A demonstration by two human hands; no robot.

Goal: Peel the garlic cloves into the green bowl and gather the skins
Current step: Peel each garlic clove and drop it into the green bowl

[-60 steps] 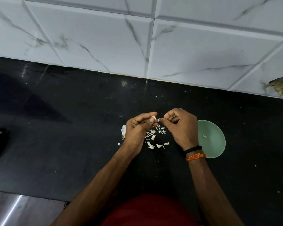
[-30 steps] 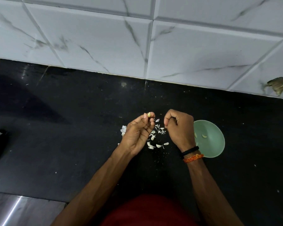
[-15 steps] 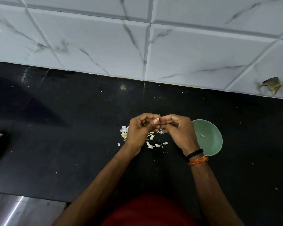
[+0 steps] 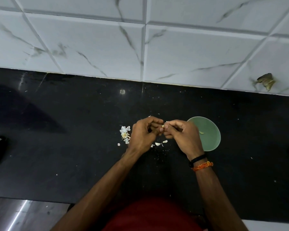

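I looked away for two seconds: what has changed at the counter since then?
A second ago the hands were apart, the left hand alone holding the garlic clove. Now the right hand has come back and both pinch it. The green bowl, the clove in it and the skins on the counter stayed put.

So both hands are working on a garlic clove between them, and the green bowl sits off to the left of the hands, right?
Not quite. The head view shows the green bowl to the right, beside the right hand. The left hand and the right do hold the garlic clove between them.
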